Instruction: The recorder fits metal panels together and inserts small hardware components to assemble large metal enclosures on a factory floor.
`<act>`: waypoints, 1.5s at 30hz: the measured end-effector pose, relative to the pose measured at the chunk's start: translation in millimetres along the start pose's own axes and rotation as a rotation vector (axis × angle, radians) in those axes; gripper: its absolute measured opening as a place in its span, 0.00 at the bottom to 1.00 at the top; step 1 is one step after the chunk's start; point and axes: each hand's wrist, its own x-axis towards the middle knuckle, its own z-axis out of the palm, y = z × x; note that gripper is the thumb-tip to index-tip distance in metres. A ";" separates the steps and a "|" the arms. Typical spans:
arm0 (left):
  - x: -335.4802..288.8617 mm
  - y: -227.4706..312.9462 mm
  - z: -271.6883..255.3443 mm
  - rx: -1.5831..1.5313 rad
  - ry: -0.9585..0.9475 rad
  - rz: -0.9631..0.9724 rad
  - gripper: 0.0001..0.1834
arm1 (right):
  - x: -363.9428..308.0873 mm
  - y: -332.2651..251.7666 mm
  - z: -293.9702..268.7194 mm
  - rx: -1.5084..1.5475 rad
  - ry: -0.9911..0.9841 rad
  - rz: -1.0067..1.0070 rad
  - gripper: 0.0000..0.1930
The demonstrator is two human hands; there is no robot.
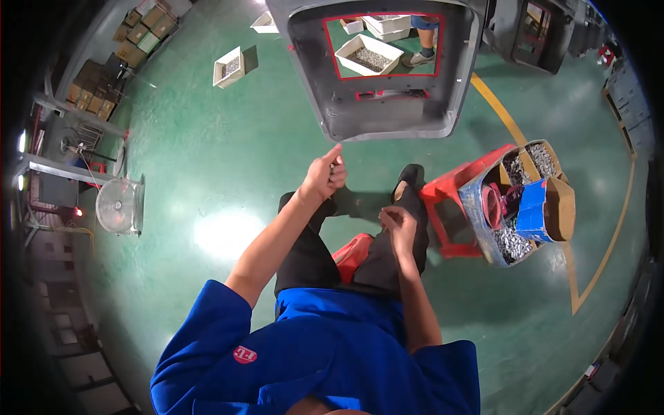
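Note:
A large dark grey moulded shell (387,128) hangs ahead of me, with a red-edged rectangular opening in it. My left hand (325,176) is just below the shell's lower left corner, fingers curled in and thumb side up. Whatever lies inside its fingers is hidden. Over my right thigh is my right hand (400,228), its thumb and fingertips drawn together in a pinch. Anything between those fingertips is too small to make out. To the right of that hand, a worn divided tub (477,194) of small silvery parts sits on a red stool (443,185).
A blue-sided cardboard box (534,211) and a pink-red cup (492,206) sit in the tub. A second grey shell (532,34) hangs at far right. White trays (238,67) of small parts lie on the floor. A fan (117,206) stands left. Another person's leg (425,41) shows through the opening.

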 end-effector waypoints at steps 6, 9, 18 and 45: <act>15.3 -47.2 9.1 0.186 -0.018 -0.161 0.18 | 45.5 -29.3 17.9 0.141 0.114 -0.253 0.05; 18.7 -63.7 15.7 0.151 -0.050 -0.217 0.19 | 61.0 -46.0 31.9 -0.026 0.054 -0.439 0.04; 28.0 -64.0 -1.7 -0.081 0.059 -0.025 0.15 | 101.4 -54.4 55.7 -0.586 -0.185 -0.547 0.08; -23.5 -35.4 -71.9 -0.151 0.096 0.010 0.20 | 257.3 -66.1 105.0 -0.395 -0.583 -0.169 0.03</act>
